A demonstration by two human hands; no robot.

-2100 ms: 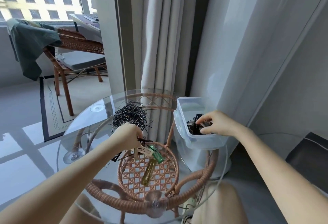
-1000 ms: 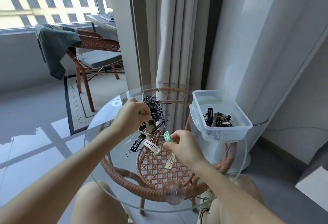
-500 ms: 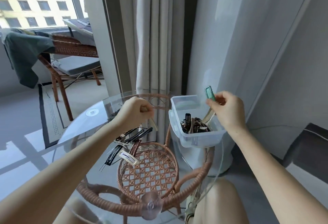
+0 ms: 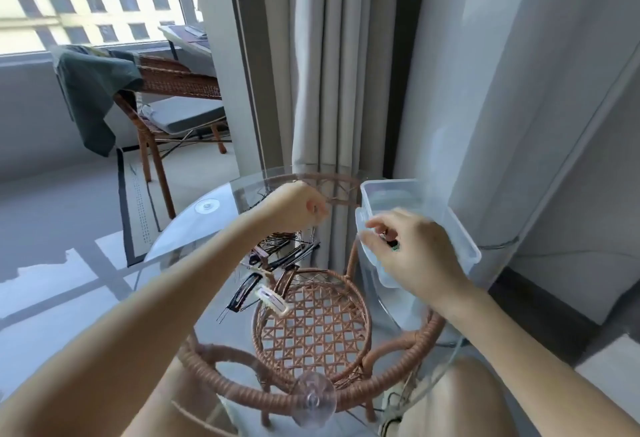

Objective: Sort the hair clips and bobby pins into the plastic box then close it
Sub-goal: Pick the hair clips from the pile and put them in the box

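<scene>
Glass table (image 4: pixel 187 235) with plastic box (image 4: pixel 398 194) stands beside grey curtains (image 4: pixel 322 73).

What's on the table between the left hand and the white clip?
Head view: dark bobby pins and hair clips lie scattered on the glass tabletop between the left hand and the white clip.

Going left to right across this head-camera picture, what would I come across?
Green cloth → far suction cup → left hand → right hand, pinching a green clip. The box overlaps the right hand, so it is left out.
</scene>
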